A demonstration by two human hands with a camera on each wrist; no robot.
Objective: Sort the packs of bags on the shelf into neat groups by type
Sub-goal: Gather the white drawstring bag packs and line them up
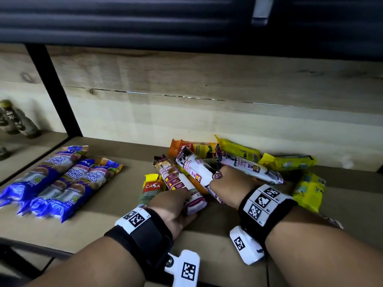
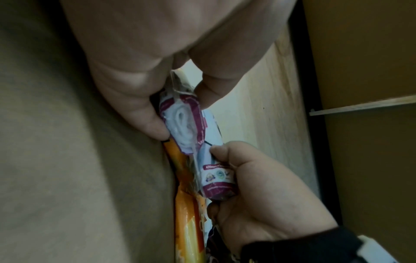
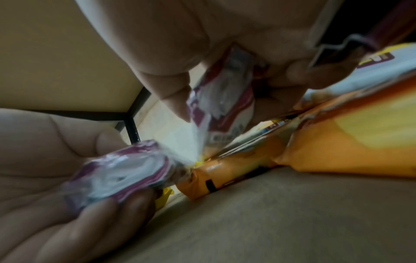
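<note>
My left hand [image 1: 178, 201] grips the near end of a white and maroon draw string bag pack [image 1: 174, 179] lying on the shelf [image 1: 116, 204]. In the left wrist view the left hand [image 2: 180, 113] pinches that pack's end [image 2: 182, 124] between thumb and fingers. My right hand [image 1: 219, 179] grips a second draw string pack [image 1: 196, 168], tilted over the pile; the right wrist view shows the hand [image 3: 227, 96] curled round it [image 3: 225, 110]. A third draw string pack [image 1: 250, 166] lies just behind. Three blue singlet handle packs [image 1: 58, 179] lie side by side at the left.
Yellow packs [image 1: 288, 162] lie at the right and back of the pile, and one [image 1: 308, 189] lies near my right wrist. An orange pack [image 1: 194, 148] sits at the back, with a green and yellow pack [image 1: 152, 187] beside my left hand. A black post [image 1: 51, 85] borders the shelf at the left.
</note>
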